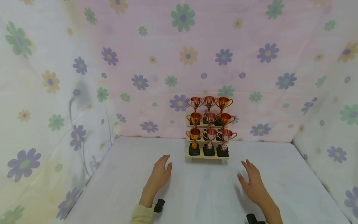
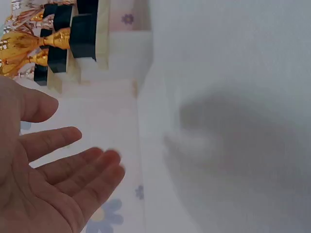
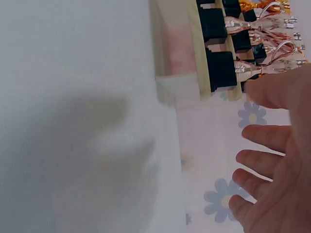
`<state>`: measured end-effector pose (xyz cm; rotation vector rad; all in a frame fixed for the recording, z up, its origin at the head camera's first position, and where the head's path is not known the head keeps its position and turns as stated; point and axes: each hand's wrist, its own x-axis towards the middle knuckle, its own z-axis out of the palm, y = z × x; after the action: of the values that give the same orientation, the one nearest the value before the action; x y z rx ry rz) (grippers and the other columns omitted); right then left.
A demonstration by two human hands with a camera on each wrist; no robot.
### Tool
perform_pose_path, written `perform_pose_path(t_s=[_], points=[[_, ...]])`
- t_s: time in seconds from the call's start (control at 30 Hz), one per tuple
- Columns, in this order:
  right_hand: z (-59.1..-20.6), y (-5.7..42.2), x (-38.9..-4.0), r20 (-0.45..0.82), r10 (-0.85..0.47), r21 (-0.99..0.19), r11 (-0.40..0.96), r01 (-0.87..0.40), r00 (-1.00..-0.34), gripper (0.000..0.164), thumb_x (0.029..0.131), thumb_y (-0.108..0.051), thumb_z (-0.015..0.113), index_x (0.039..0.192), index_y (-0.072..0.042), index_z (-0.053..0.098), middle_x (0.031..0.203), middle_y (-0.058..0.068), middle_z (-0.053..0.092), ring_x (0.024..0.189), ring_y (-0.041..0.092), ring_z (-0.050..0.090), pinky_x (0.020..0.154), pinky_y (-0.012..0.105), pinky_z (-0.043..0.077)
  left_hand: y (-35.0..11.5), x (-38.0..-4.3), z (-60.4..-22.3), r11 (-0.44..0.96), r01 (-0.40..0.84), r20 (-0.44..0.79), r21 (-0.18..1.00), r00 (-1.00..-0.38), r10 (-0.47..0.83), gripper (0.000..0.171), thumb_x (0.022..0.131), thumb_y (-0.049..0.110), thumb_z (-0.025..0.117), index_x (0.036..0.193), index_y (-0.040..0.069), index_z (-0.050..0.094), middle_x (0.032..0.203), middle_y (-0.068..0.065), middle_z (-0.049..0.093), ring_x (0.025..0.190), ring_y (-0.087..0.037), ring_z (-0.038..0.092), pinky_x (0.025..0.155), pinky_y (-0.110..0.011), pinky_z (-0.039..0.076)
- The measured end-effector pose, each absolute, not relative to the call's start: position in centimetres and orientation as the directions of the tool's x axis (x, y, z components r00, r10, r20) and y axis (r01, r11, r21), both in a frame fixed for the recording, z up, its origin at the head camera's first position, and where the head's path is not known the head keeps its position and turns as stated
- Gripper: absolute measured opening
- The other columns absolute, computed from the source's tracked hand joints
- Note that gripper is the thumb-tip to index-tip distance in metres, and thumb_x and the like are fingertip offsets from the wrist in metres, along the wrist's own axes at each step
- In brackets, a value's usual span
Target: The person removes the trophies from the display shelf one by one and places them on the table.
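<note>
Small two-handled trophy cups stand on a stepped wooden rack (image 1: 208,157), three to a tier on three tiers, each on a black base. The front tier has a gold trophy (image 1: 195,137) at left, then two rose-gold trophies (image 1: 210,137). A gold, a rose-gold and a gold one fill the middle tier; at the top are two rose-gold ones and a gold trophy (image 1: 223,102) at right. My left hand (image 1: 160,174), fingers extended and holding nothing, is left of the rack. My right hand (image 1: 253,183) is to its right, fingers spread, also holding nothing.
A white-covered table (image 1: 207,189) lies under the hands, and both cast shadows on it. Flower-print cloth (image 1: 156,46) hangs behind the rack and along both sides. A pale cable (image 1: 84,149) shows at the left cloth. Black straps (image 1: 159,205) circle the wrists.
</note>
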<state>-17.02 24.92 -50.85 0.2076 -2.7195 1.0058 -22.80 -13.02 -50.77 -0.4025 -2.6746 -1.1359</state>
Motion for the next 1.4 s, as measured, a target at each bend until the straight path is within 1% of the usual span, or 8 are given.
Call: perform_pose_path(t_s=[0.13,0.27,0.43,0.63,0.77,0.87,0.97,1.4], points=[[-50.6,24.2,-17.5,0.368,-0.015,-0.678,0.68,-0.279,-0.93,0.05,0.099,-0.003,0.059,0.145,0.009,0.043,0.149,0.036,0.04,0.136,0.055,0.035,0.105,0.076,0.031,-11.8,-23.6,-51.1,0.506,0.292,0.272,0.811,-0.955,0.115,0.036,0.099,0.005,0.058,0.13,-0.012,0.058,0.12,-0.029,0.066,0.097,-0.034,0.07,0.08,-0.037,0.062],[-50.1,23.3,-18.8,0.406,0.067,-0.73,0.623,-0.279,-0.912,0.053,0.1,-0.005,0.059,0.148,0.006,0.04,0.149,0.03,0.043,0.135,0.048,0.041,0.107,0.072,0.034,-10.7,-24.8,-51.7,0.307,0.168,0.158,0.937,-0.986,0.059,0.037,0.099,0.005,0.058,0.131,-0.014,0.056,0.112,-0.029,0.068,0.089,-0.032,0.072,0.069,-0.026,0.062],[-48.9,22.6,-21.2,0.379,0.175,-0.824,0.51,-0.245,-0.909,0.063,0.099,-0.008,0.063,0.153,0.002,0.032,0.154,0.024,0.038,0.139,0.041,0.038,0.114,0.061,0.036,-8.9,-26.2,-52.1,0.095,0.007,0.002,0.995,-0.999,0.049,0.042,0.102,0.007,0.057,0.135,-0.017,0.051,0.114,-0.034,0.066,0.089,-0.03,0.071,0.073,-0.027,0.063],[-47.8,21.7,-24.0,0.338,0.21,-0.886,0.399,-0.235,-0.917,0.073,0.091,-0.004,0.073,0.153,-0.003,0.034,0.153,0.018,0.039,0.138,0.033,0.041,0.115,0.045,0.041,-7.2,-27.1,-52.3,0.019,-0.076,-0.077,0.997,-0.996,0.036,0.038,0.102,0.01,0.056,0.13,-0.017,0.056,0.107,-0.03,0.068,0.086,-0.017,0.068,0.079,-0.03,0.063],[-45.8,20.7,-24.9,0.362,0.198,-0.902,0.321,-0.289,-0.911,0.073,0.089,0.001,0.075,0.15,0.001,0.035,0.149,0.022,0.042,0.134,0.033,0.044,0.111,0.032,0.044,-6.6,-27.1,-51.2,-0.031,-0.089,-0.088,0.996,-0.996,0.013,0.036,0.101,0.007,0.057,0.126,-0.019,0.059,0.107,-0.029,0.068,0.085,-0.014,0.068,0.083,-0.034,0.063],[-45.3,20.7,-25.9,0.364,0.203,-0.913,0.27,-0.306,-0.909,0.071,0.089,0.002,0.074,0.15,0.001,0.037,0.145,0.021,0.045,0.129,0.025,0.048,0.103,0.014,0.045,-6.0,-27.5,-51.5,-0.097,-0.112,-0.114,0.989,-0.993,-0.009,0.035,0.099,0.003,0.058,0.125,-0.02,0.059,0.107,-0.025,0.07,0.083,-0.014,0.07,0.082,-0.031,0.063],[-46.2,21.0,-27.2,0.358,0.214,-0.921,0.24,-0.307,-0.909,0.07,0.089,0.0,0.076,0.149,-0.001,0.039,0.14,0.016,0.048,0.119,0.013,0.051,0.096,0.006,0.045,-5.5,-28.3,-53.0,-0.173,-0.136,-0.144,0.976,-0.989,-0.034,0.035,0.1,0.004,0.059,0.127,-0.018,0.059,0.107,-0.018,0.07,0.081,-0.01,0.069,0.079,-0.024,0.061],[-46.5,20.8,-28.4,0.359,0.188,-0.926,0.194,-0.324,-0.914,0.052,0.09,-0.007,0.078,0.135,0.001,0.053,0.111,0.006,0.058,0.096,0.008,0.06,0.081,0.011,0.055,-4.6,-28.2,-53.7,-0.284,-0.164,-0.202,0.945,-0.973,-0.111,0.035,0.1,0.006,0.061,0.129,-0.014,0.06,0.123,-0.025,0.064,0.089,-0.011,0.068,0.088,-0.029,0.061]])
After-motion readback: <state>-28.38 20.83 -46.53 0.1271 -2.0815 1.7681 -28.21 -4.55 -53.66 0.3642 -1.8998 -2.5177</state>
